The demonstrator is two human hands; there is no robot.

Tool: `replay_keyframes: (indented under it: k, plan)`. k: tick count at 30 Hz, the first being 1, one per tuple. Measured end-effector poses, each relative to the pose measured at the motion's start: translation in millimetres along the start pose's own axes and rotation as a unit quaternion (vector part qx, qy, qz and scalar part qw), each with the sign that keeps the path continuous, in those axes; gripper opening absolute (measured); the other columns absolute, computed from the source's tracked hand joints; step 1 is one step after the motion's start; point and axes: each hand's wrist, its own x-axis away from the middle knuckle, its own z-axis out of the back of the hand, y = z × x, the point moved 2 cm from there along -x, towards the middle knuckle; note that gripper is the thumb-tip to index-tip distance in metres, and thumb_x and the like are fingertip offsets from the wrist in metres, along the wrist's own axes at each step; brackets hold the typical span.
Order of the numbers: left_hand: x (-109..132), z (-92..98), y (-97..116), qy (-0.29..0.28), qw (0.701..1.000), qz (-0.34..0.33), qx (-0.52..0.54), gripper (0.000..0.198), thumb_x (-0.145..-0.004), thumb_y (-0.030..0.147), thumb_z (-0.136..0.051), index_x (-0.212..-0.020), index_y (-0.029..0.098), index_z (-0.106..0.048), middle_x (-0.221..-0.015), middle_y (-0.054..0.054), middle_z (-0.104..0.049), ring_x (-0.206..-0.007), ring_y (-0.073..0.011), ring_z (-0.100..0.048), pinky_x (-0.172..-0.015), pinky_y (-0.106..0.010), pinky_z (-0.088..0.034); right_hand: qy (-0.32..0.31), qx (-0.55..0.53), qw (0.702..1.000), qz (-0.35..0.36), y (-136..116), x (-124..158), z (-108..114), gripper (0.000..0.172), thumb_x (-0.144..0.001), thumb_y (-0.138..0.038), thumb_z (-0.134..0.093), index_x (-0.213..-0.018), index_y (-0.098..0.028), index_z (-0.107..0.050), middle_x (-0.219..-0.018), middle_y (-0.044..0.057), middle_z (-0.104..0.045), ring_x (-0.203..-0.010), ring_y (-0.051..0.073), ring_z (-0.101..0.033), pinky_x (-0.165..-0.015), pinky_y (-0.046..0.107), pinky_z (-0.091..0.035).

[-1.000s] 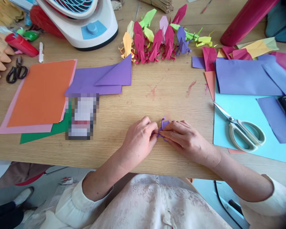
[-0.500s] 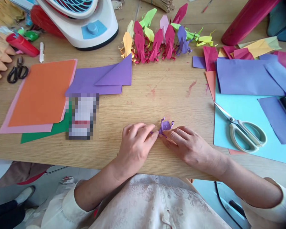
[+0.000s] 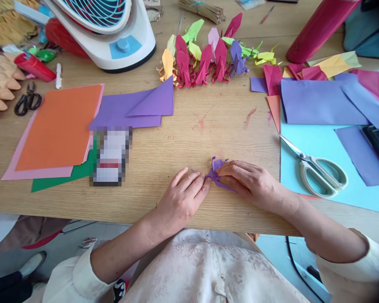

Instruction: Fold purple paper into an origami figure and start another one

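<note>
A small purple origami figure (image 3: pixel 215 169) with thin curled limbs lies on the table in front of me. My right hand (image 3: pixel 251 181) grips its body from the right between thumb and fingers, covering part of it. From the left, my left hand (image 3: pixel 189 190) holds the figure's left edge, with thumb and fingertips pressed together. A thin purple limb sticks out past the left fingertips, and a purple flap shows beneath the right hand.
Several folded paper figures (image 3: pixel 204 63) stand in a cluster at the back. White-handled scissors (image 3: pixel 324 174) rest on turquoise paper (image 3: pixel 292 168) at right. Orange paper (image 3: pixel 58 126), purple sheets (image 3: pixel 123 105) and a blurred phone-like object (image 3: pixel 112 155) lie left, below a white fan (image 3: pixel 123 46).
My right hand has shifted its hold up onto the figure's body, uncovering a lower flap. My left fingers have flattened and drawn slightly lower. The camera view has shifted a little.
</note>
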Motion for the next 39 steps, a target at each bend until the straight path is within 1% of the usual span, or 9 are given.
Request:
replay_keyframes:
  k: [4, 10, 13, 16, 20, 25, 32, 36, 39]
  plan:
    - [1, -3.9, -2, 0.008, 1.0, -0.006, 0.016, 0.037, -0.101, 0.014, -0.036, -0.131, 0.008, -0.058, -0.126, -0.013, -0.066, -0.119, -0.0247, -0.058, -0.111, -0.046, -0.041, -0.009, -0.029, 0.999, -0.018, 1, -2, -1, 0.014, -0.099, -0.019, -0.05, -0.108, -0.019, -0.061, -0.105, 0.009, -0.068, -0.096, 0.02, -0.066, -0.083, 0.033, -0.054]
    - [-1, -1.1, -3, -0.014, 1.0, -0.017, 0.016, 0.036, -0.101, 0.015, -0.041, -0.131, 0.007, -0.057, -0.127, -0.013, -0.065, -0.121, -0.024, -0.056, -0.111, -0.042, -0.043, -0.034, -0.059, 0.997, -0.03, -5, -3, 4, 0.016, -0.095, -0.025, -0.058, -0.109, -0.02, -0.064, -0.112, 0.009, -0.065, -0.1, 0.02, -0.064, -0.086, 0.034, -0.054]
    - [-1, 0.4, -3, -0.023, 0.999, -0.023, 0.01, 0.036, -0.1, 0.014, -0.041, -0.132, 0.006, -0.056, -0.126, -0.013, -0.065, -0.121, -0.0246, -0.055, -0.112, -0.043, -0.043, -0.033, -0.049, 0.998, -0.028, -6, -4, 3, 0.013, -0.094, -0.021, -0.058, -0.104, -0.019, -0.066, -0.111, 0.009, -0.065, -0.098, 0.02, -0.064, -0.085, 0.034, -0.053]
    - [-1, 1.5, -4, -0.025, 0.999, -0.026, 0.003, 0.037, -0.101, 0.014, -0.038, -0.133, 0.006, -0.056, -0.126, -0.013, -0.065, -0.122, -0.0246, -0.055, -0.113, -0.043, -0.042, -0.024, -0.031, 0.999, -0.015, -5, -3, 0, 0.017, -0.097, -0.015, -0.051, -0.099, -0.019, -0.067, -0.11, 0.009, -0.065, -0.097, 0.019, -0.063, -0.084, 0.033, -0.052]
    - [-1, 2.9, -4, -0.018, 0.999, -0.036, -0.008, 0.04, -0.101, 0.013, -0.036, -0.136, 0.005, -0.054, -0.127, -0.014, -0.064, -0.121, -0.0252, -0.055, -0.111, -0.044, -0.043, -0.022, 0.033, 0.999, 0.024, -5, -1, 0, 0.022, -0.099, -0.013, -0.047, -0.096, -0.017, -0.068, -0.113, 0.011, -0.066, -0.098, 0.02, -0.063, -0.084, 0.035, -0.05]
    - [-3, 1.6, -3, -0.041, 0.998, -0.037, -0.011, 0.038, -0.1, 0.013, -0.039, -0.134, 0.006, -0.055, -0.128, -0.014, -0.064, -0.12, -0.0257, -0.055, -0.109, -0.043, -0.045, -0.058, 0.147, 0.985, 0.075, -11, 4, 2, 0.025, -0.1, -0.016, -0.045, -0.093, -0.015, -0.069, -0.108, 0.013, -0.068, -0.094, 0.022, -0.061, -0.082, 0.038, -0.048]
    - [4, -5.1, -1, -0.037, 0.998, -0.04, 0.013, 0.041, -0.101, 0.013, -0.032, -0.137, 0.005, -0.05, -0.14, -0.016, -0.055, -0.125, -0.0257, -0.052, -0.108, -0.041, -0.047, -0.062, 0.221, 0.97, 0.081, -22, 14, 1, 0.028, -0.101, -0.018, -0.042, -0.11, -0.012, -0.067, -0.121, 0.016, -0.062, -0.101, 0.025, -0.056, -0.082, 0.039, -0.043]
    - [6, -8.0, -3, -0.026, 0.999, -0.034, 0.026, 0.043, -0.1, 0.012, -0.034, -0.142, 0.005, -0.044, -0.136, -0.016, -0.056, -0.125, -0.0256, -0.051, -0.108, -0.041, -0.047, -0.049, 0.24, 0.968, 0.057, -30, 22, -4, 0.027, -0.1, -0.014, -0.041, -0.107, -0.009, -0.067, -0.104, 0.014, -0.064, -0.084, 0.022, -0.051, -0.074, 0.037, -0.04]
    - [2, -7.9, -1, -0.012, 0.999, -0.031, 0.034, 0.04, -0.1, 0.012, -0.037, -0.138, 0.005, -0.046, -0.127, -0.016, -0.059, -0.12, -0.0258, -0.053, -0.106, -0.042, -0.049, -0.041, 0.265, 0.963, 0.035, -37, 26, -14, 0.025, -0.098, -0.014, -0.045, -0.108, -0.009, -0.067, -0.1, 0.013, -0.063, -0.082, 0.023, -0.049, -0.072, 0.036, -0.039]
